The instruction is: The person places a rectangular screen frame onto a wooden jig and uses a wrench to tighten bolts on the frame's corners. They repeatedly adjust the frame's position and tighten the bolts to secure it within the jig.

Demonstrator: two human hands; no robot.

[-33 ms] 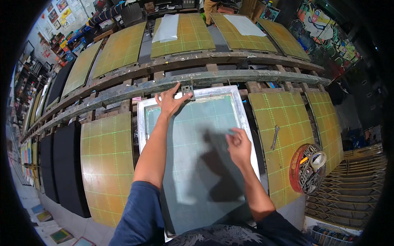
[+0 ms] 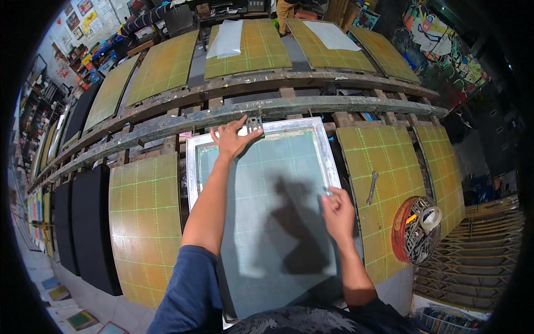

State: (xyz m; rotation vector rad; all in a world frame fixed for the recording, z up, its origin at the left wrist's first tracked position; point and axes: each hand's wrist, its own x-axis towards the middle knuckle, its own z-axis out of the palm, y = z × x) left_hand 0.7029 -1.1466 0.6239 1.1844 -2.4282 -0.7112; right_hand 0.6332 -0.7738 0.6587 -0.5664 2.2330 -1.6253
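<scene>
A screen printing frame with pale metal edges and grey-green mesh lies in front of me. A small metal bracket with holes sits at its far edge, against the long rail. My left hand grips this bracket between thumb and index finger, the other fingers spread over the frame's edge. Over the frame's right edge hovers my right hand, its fingers curled and thumb pressed in. Whatever it may pinch is too small to make out. My right hand and arm cast a dark shadow on the mesh.
Yellowish boards with green grid lines flank the frame. On the right board lie a wrench and a round red tub of metal hardware with a tape roll. Dark padded boards stand left. A wooden rail runs behind.
My right hand has moved right and slightly nearer to me, from above the mesh to the frame's right edge. My left hand has stayed at the bracket, its fingers shifting slightly.
</scene>
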